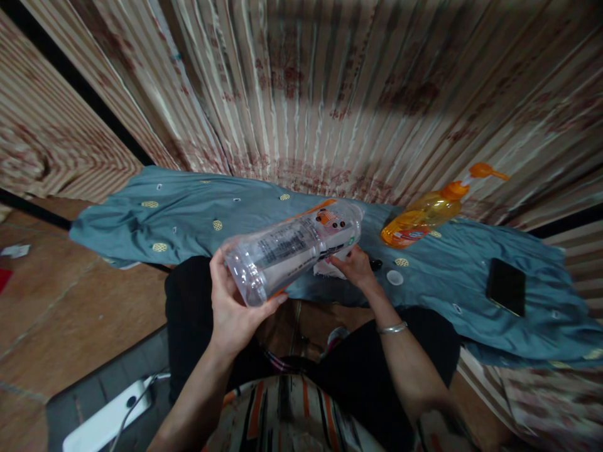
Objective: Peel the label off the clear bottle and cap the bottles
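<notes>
A large clear plastic bottle [287,251] with a printed label and orange markings lies tilted across the space between my hands, above the cloth-covered table. My left hand [235,307] wraps around its lower left end, thumb underneath. At the other end, my right hand [355,267] grips the bottle's near side; part of its fingers is hidden. Just below this hand sits a crumpled white piece [327,270], perhaps paper. Beside the right hand are a small black object [375,265] and a round white cap [394,277].
A pump bottle of orange liquid [419,216] stands tilted in view on the blue patterned cloth [254,213]. Farther right lies a black phone [506,287]. Striped curtains [301,94] hang behind. At lower left, a white device with a cable [108,417] rests on a grey seat [94,376].
</notes>
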`<act>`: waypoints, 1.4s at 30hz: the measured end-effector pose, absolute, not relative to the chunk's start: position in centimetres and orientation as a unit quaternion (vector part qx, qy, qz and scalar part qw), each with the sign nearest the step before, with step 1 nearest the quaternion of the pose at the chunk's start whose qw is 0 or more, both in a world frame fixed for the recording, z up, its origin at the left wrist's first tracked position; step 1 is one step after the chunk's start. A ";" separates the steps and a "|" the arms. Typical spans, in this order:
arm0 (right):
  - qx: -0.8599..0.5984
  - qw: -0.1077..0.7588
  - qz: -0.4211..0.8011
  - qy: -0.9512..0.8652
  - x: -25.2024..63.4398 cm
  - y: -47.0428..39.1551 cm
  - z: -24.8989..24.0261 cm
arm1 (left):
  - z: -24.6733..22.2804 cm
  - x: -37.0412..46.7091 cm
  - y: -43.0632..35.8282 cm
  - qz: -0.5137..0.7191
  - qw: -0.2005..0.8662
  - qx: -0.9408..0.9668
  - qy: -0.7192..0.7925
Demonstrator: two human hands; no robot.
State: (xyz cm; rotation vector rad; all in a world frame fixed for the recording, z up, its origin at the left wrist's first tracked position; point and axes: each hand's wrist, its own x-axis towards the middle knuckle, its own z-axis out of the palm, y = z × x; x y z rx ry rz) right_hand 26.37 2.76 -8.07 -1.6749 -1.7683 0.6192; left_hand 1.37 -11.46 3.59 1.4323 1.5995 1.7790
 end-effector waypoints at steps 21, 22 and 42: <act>-0.648 0.292 0.238 -0.661 26.0 2.6 -7.3 | 3.7 1.5 -11.4 0.629 0.182 0.501 0.566; -0.649 0.291 0.234 -0.663 26.1 2.6 -7.4 | 3.7 1.4 -11.4 0.630 0.181 0.500 0.566; -0.645 0.293 0.239 -0.664 26.1 2.5 -7.2 | 3.9 1.2 -11.4 0.618 0.185 0.516 0.564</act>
